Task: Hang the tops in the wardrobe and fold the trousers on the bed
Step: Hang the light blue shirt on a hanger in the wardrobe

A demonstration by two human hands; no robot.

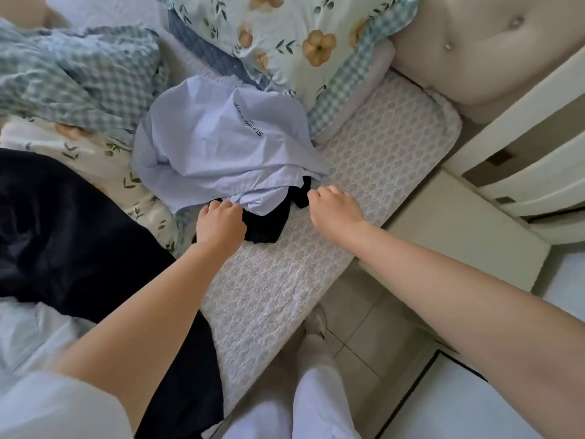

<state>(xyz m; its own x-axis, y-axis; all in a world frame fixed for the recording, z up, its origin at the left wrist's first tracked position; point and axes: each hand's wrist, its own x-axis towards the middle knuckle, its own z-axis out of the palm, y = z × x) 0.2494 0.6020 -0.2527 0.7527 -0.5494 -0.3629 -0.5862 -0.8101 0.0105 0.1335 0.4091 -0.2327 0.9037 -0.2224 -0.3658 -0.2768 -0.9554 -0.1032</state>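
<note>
The top (221, 134) lies mid-bed (373, 166) over a dark garment (266, 226). The left grip (220, 224) pinches its near hem. The right grip (332, 207) is curled, and I cannot tell if it holds anything. Lifting may drag the garment along.

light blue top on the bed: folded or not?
Not folded: the light blue top lies in a rumpled heap, partly over a dark garment, on the bed.

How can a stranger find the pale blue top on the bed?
Start at the floral pillow by the padded headboard. Just in front of it lies the crumpled pale blue top, over a small dark garment. Only it carries dark lettering.
</note>
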